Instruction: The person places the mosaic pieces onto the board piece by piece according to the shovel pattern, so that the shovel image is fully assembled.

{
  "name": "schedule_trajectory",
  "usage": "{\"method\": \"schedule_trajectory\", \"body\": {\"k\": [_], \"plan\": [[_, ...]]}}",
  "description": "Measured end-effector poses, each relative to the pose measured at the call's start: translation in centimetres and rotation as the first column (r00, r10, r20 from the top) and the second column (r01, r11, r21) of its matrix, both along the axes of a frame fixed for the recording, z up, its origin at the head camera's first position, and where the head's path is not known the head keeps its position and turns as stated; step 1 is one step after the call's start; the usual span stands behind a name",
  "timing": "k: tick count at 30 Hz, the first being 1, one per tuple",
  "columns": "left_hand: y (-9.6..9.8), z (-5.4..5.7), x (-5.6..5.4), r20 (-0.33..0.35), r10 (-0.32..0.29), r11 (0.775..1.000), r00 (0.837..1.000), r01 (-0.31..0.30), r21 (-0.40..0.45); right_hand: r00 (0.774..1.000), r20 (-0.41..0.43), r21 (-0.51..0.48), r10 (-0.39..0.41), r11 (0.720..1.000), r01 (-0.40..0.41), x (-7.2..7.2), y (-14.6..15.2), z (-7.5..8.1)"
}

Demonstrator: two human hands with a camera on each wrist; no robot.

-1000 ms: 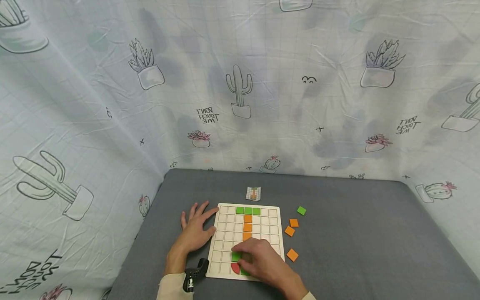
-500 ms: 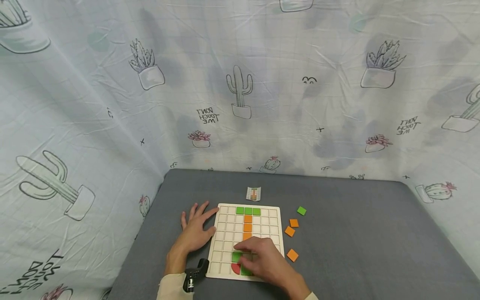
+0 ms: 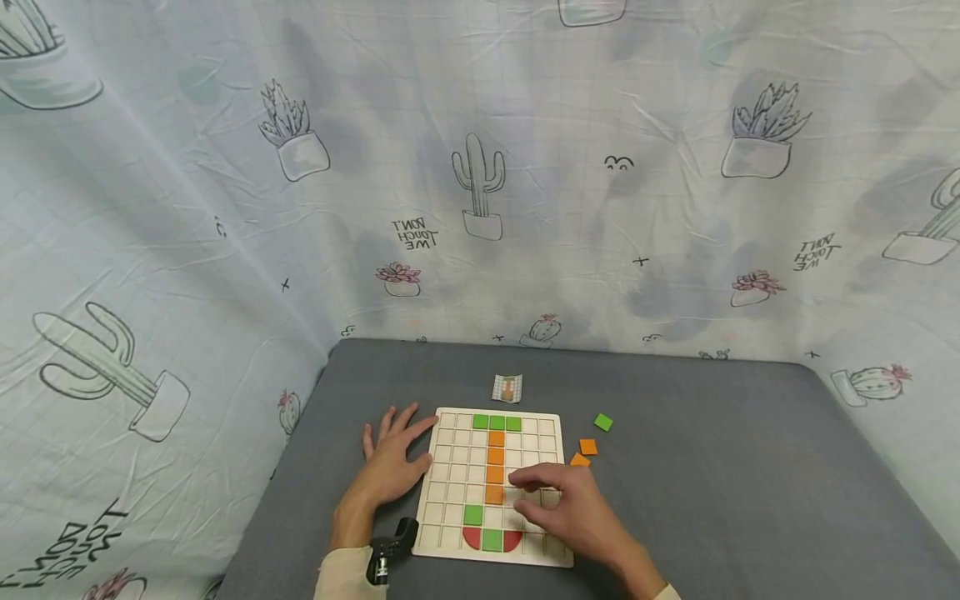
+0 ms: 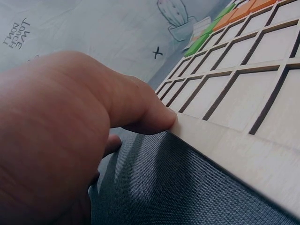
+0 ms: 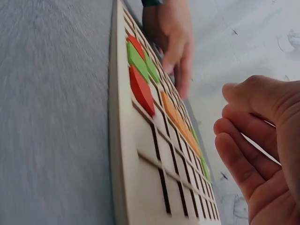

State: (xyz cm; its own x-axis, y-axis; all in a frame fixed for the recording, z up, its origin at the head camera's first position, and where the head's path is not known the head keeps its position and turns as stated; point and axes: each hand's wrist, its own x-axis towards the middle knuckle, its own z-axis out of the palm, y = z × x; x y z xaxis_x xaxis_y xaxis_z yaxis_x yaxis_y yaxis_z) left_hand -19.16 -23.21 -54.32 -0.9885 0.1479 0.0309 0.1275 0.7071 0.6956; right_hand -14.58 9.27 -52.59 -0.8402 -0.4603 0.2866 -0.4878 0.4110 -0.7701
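Head view: the gridded board (image 3: 431, 533) lies flat on the grey surface (image 3: 750, 483), nearer its left edge than its right, where both arms reach it comfortably. The left hand (image 3: 390, 467) spreads its fingers, with forefinger and thumb touching the board's left edge, probably to keep it from sliding; its grip holds nothing. The right hand (image 3: 566, 504) is over the board's right half, thumb and fingers apart, nothing between them.

Three green tiles (image 3: 497, 422) sit in the board's far row, with orange tiles (image 3: 495, 456) in a column below. Toward the near edge are a single green tile (image 3: 473, 515) and two rounded red tiles (image 3: 512, 541) flanking another green. Loose tiles (image 3: 588, 447) lie beyond the right edge, seemingly within the right hand's reach. A small patterned card (image 3: 507, 388) lies past the far edge, perhaps to stay visible.

Left wrist view: one digit rests on the board's rim, touching rather than clasping it.

Right wrist view: the fingers curve loosely, and the grip has nothing in it.
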Motion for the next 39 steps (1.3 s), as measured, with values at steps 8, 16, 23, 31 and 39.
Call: {"method": "schedule_trajectory", "body": {"k": [8, 16, 23, 31, 39], "plan": [[0.0, -0.2, -0.1, -0.003, 0.0, 1.0, 1.0, 0.0, 0.0, 0.992, 0.087, -0.04, -0.089, 0.995, 0.093, 0.5, 4.0, 0.2], [0.1, -0.2, -0.2, 0.0, 0.0, 1.0, 1.0, 0.0, 0.0, 0.96, 0.108, -0.017, -0.26, 0.965, 0.263, 1.0, 8.7, -0.2], [0.1, -0.2, -0.2, -0.001, 0.009, 1.0, 1.0, -0.009, -0.008, 0.937, 0.027, -0.015, -0.349, 0.937, 0.349, 1.0, 12.7, -0.1], [0.1, -0.2, -0.2, -0.009, 0.014, 1.0, 1.0, -0.014, -0.004, 0.925, -0.04, -0.046, -0.377, 0.926, 0.375, 0.3, 15.6, -0.4], [0.0, -0.1, -0.1, -0.006, 0.013, 1.0, 1.0, -0.013, 0.002, 0.901, -0.036, -0.023, -0.433, 0.901, 0.432, -1.1, 16.0, 0.2]]}}
